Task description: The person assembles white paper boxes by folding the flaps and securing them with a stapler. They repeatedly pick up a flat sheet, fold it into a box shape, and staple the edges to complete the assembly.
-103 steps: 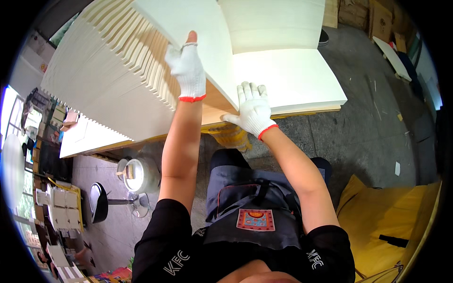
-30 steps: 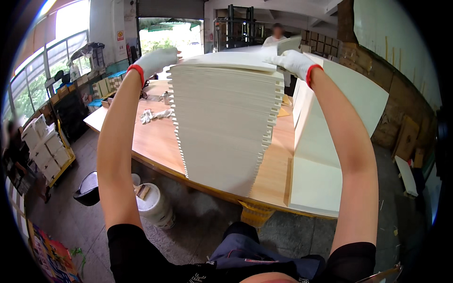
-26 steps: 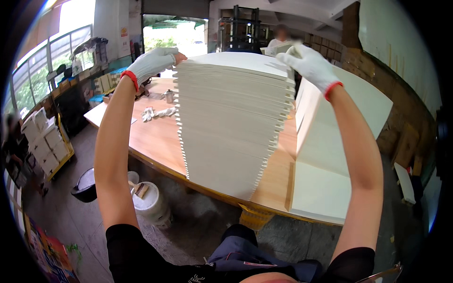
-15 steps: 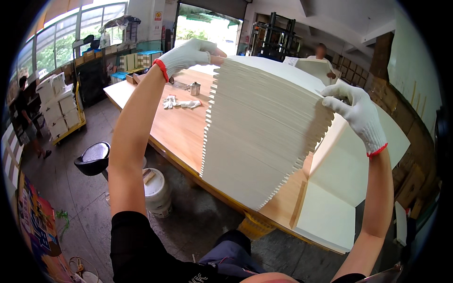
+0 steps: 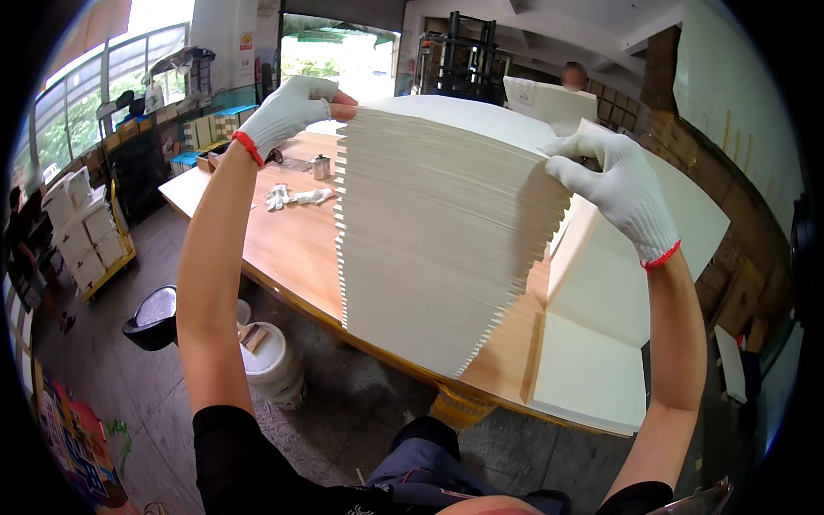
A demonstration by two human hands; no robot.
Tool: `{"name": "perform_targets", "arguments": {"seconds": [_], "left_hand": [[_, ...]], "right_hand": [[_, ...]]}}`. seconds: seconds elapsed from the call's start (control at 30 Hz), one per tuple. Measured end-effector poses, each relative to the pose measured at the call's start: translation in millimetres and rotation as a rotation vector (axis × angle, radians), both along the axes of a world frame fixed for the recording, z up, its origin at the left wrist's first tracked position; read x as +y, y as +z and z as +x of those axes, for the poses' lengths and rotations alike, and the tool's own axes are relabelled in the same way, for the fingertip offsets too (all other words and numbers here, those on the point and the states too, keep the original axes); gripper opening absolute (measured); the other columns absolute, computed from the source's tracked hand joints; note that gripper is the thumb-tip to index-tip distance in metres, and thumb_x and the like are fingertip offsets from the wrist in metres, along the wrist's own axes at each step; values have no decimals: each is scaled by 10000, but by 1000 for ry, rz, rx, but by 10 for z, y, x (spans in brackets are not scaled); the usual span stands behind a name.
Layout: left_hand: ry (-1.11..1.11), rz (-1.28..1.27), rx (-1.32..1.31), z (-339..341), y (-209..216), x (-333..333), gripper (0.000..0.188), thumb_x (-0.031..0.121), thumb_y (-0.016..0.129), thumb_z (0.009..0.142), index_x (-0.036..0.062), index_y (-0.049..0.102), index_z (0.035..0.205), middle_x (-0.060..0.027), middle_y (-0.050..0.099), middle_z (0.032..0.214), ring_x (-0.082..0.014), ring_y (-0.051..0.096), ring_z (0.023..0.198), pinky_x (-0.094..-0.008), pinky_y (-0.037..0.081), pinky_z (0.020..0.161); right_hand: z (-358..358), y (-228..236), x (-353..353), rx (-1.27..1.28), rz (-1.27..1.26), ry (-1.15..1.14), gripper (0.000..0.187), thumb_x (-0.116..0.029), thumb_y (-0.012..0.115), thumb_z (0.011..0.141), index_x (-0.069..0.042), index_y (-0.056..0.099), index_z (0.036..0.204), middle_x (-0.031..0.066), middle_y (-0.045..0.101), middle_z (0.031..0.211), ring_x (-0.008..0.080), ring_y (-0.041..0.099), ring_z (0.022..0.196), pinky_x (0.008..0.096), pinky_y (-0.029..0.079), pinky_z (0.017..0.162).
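A thick stack of pale grey paper sheets [image 5: 429, 249], with stepped, notched side edges, stands tilted up in front of me, its lower end resting at the table's near edge. My left hand [image 5: 296, 112], in a white knitted glove with a red cuff, pinches its far left corner; bare fingertips stick out of the glove. At the far right corner my right hand [image 5: 614, 180], gloved likewise, grips the stack's upper edge between thumb and fingers. Both arms are stretched forward. Beneath the stack lies a wooden-topped table [image 5: 292, 257].
Spare white gloves [image 5: 300, 197] and a metal can [image 5: 320, 166] are on the table's left part. Large white sheets [image 5: 592, 378] cover its right side. Below stand a white bucket [image 5: 273, 369] with a brush across it and a black stool [image 5: 153, 318]. Across the table a person holds a sheet [image 5: 549, 105].
The whole view has shifted, so the surroundings and the stack sit further left. Both hands keep their grip on the stack. The other person's sheet is now higher, covering more of them.
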State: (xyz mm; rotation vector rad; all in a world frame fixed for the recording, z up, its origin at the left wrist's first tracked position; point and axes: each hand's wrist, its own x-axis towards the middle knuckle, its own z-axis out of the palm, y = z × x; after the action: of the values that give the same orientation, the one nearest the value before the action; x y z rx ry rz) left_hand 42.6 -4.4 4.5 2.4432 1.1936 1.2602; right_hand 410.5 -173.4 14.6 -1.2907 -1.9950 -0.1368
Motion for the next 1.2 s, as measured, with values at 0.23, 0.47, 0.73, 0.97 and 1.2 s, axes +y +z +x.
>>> {"name": "perform_targets", "arguments": {"seconds": [0.23,0.47,0.73,0.97,1.2], "left_hand": [[-72,11,-54,-55,-59,155,298,207,779,874,1,742,1085,-59,710,884,-121,638,793,-269,505,740],[-46,35,-43,12,-69,-19,301,218,777,872,0,749,1077,-56,710,865,-119,635,818,-271,498,783],[42,103,-26,-74,-152,119,283,245,707,940,-16,724,1050,-17,720,887,-81,634,872,-262,504,816],[-197,161,-712,-774,-1326,483,486,254,529,1046,17,452,1464,-113,596,1347,-204,598,1197,-351,483,1048],[417,-466,124,-1479,-4863,-380,343,303,584,988,45,653,1203,-76,675,905,-175,625,802,-315,520,725]], "right_hand": [[-8,-13,-20,22,7,4,293,-223,702,848,31,754,984,67,713,791,109,618,734,272,504,707],[-1,-43,4,41,-16,-14,253,-185,707,850,27,754,980,59,692,789,115,621,737,271,505,711],[76,-127,129,-173,254,-13,251,-231,706,897,-9,737,1012,90,699,896,141,661,804,279,518,752],[728,-778,-537,-184,502,-37,399,-237,695,945,-61,638,1298,58,659,981,123,637,820,250,510,761],[3064,-2905,-1890,32,-72,-892,389,-396,628,953,-132,662,1238,93,682,1061,248,689,844,370,530,785]]}}
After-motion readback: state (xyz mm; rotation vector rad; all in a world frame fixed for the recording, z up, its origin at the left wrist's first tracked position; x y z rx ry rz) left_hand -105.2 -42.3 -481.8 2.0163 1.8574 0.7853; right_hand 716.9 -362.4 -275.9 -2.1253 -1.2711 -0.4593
